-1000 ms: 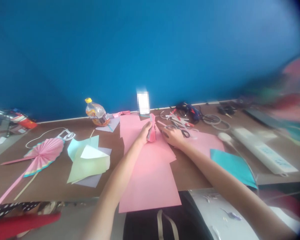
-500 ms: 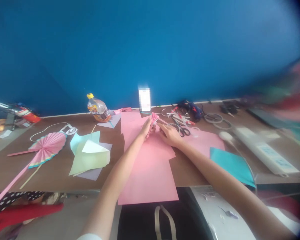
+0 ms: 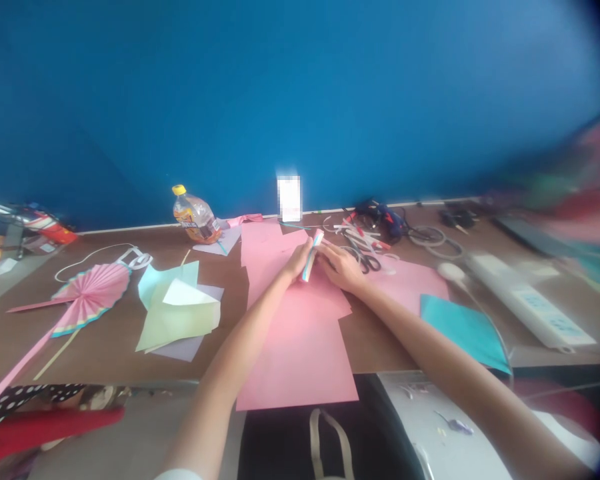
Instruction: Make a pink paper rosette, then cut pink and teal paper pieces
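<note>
Between my two hands, above the pink sheets, a pleated paper strip is pressed into a narrow stack. It is pink, with blue and pale stripes along the edge that faces me, and it stands tilted. My left hand is closed on its left side, thumb and fingers partly hidden behind it. On the right side, the bent fingers of my right hand hold against the strip; their tips are hard to make out. Scissors lie just beyond my right hand.
A finished pink paper fan lies at left, near green and white papers. A bottle stands at the back. Cut strips and tape rolls are behind. A turquoise sheet and power strip lie right.
The pleated paper strip has turned from fanned pink folds at the top to a compact stack showing its striped edge. My right hand has moved slightly left against it.
</note>
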A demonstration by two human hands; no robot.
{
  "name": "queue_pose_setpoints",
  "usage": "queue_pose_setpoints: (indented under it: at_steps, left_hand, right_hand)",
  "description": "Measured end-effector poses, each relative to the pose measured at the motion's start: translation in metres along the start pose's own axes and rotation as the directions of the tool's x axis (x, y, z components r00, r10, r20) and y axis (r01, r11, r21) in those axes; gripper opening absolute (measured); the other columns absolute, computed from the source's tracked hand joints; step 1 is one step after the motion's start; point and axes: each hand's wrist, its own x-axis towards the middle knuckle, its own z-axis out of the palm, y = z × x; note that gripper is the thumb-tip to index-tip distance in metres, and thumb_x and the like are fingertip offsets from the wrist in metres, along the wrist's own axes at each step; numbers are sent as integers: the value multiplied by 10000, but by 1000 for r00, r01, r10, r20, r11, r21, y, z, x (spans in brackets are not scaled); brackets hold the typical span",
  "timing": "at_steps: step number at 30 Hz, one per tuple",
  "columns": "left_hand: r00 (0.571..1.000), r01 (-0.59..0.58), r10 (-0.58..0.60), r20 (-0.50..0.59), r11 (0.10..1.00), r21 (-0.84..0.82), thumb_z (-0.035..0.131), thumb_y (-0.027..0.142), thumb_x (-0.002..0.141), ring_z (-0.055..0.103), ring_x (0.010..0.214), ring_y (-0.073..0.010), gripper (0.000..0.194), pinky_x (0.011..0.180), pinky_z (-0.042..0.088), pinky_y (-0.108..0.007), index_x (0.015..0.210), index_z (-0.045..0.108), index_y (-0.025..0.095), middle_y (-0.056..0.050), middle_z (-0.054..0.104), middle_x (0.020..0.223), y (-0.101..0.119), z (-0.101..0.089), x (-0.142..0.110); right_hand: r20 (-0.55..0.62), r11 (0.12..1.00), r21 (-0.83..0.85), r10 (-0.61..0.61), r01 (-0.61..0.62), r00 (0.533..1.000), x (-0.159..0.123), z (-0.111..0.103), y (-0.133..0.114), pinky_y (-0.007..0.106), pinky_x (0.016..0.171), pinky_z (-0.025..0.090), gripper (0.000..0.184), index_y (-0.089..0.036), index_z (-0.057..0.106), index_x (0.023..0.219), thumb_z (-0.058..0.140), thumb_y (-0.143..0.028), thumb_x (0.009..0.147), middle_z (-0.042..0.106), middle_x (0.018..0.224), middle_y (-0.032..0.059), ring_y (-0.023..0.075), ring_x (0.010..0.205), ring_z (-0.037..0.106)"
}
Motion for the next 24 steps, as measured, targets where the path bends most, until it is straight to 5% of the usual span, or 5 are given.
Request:
queue_pose_setpoints:
  at_steps: [5,12,18,24]
  left_hand:
    - [996,-47,40,75,994,103,536,606,856,514,526,-135,491,559,369,-276,673,598,156,-35,577,567,-4,1,0]
    - [999,-44,44,9,998,47,515,608,868,511,515,-124,487,529,364,-260,818,653,144,-42,619,631,-1,3,-1]
    - [988,-84,80,-133,996,-26,463,644,880,498,502,-133,550,529,388,-266,1193,612,218,4,554,589,2,3,-5]
    - [982,-118,108,-157,991,-61,466,681,858,452,491,-121,603,544,380,-284,1186,620,199,-1,498,623,0,3,-6]
  right_hand:
    - [-73,1000,-9,21,-22,997,0,0,2,298,807,457,272,-212,632,1127,413,-265,975,633,986,90,217,939,602]
    - [-154,994,88,74,-61,985,-1,-7,3,295,813,466,224,-200,603,1103,437,-253,962,630,1001,86,205,945,604]
    - [-41,989,127,-67,72,997,-1,-9,-4,330,908,459,207,-226,589,1112,470,-259,946,653,1102,82,219,1047,597]
    - [47,987,101,-129,124,990,-3,-1,-12,347,892,455,299,-225,553,1224,503,-233,930,675,1081,73,229,1008,602]
